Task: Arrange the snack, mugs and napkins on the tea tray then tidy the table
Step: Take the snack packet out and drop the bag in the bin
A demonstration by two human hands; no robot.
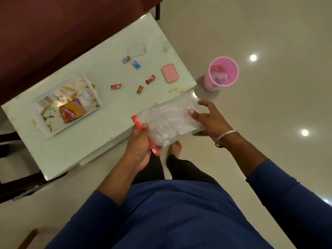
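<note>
A clear plastic zip bag with a red seal strip hangs over the near edge of the pale green table. My left hand grips the bag's red strip end. My right hand holds the bag's far end, thumb on top and fingers spread. A printed tea tray sits at the table's left with a red and yellow snack packet lying on it. Several wrapped candies, such as a red candy, lie loose on the tabletop.
A pink flat case lies near the table's right edge, and a clear lidded box sits farther back. A pink bin stands on the floor to the right. A maroon sofa is behind the table.
</note>
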